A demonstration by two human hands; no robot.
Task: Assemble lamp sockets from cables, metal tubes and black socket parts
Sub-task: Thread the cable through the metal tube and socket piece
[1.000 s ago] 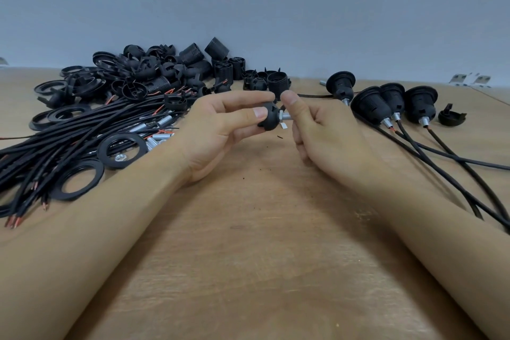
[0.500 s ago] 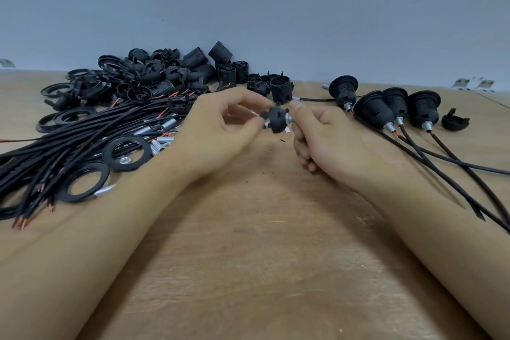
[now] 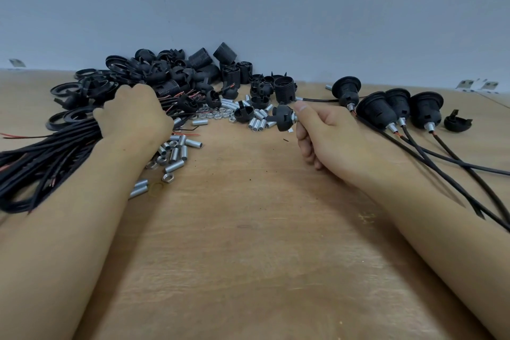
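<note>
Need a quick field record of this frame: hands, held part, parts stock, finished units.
left hand: on the black cable bundle; grip hidden
right hand: pinches the metal tube of a black socket cap, held above the table
loose stock: metal tubes and nuts beside the left wrist; black socket parts piled at back
finished: four cabled sockets at right
stray: one black cap piece far right

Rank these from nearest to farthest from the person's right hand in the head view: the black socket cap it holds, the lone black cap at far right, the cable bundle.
1. Black socket cap, pinched in the right hand.
2. Lone black cap, far right.
3. Cable bundle, far left.
</note>
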